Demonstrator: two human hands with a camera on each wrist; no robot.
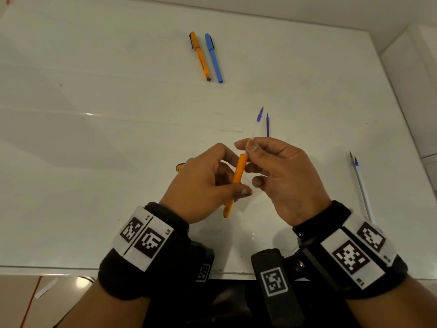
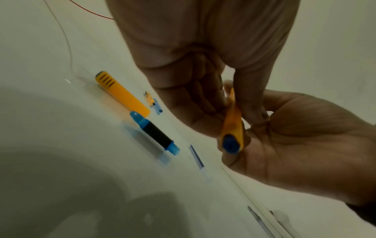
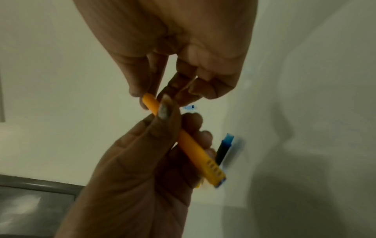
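Observation:
My left hand (image 1: 237, 189) grips an orange pen barrel (image 1: 237, 177) above the white table (image 1: 118, 138), tilted with its open end up and to the right. At that open end my right hand (image 1: 246, 146) pinches a thin clear refill with a blue tip (image 1: 257, 123), which sticks out beyond the fingers. In the left wrist view the barrel (image 2: 231, 128) shows a blue end plug. In the right wrist view the barrel (image 3: 195, 145) runs from the right fingertips (image 3: 145, 100) down through the left hand.
A capped orange pen (image 1: 200, 56) and a blue pen (image 1: 213, 58) lie side by side at the far middle. A loose blue refill (image 1: 267, 125) lies by my right hand. Two more refills (image 1: 360, 185) lie at the right. An orange cap (image 2: 122, 94) and a blue-and-black pen part (image 2: 155, 133) lie left of my hands.

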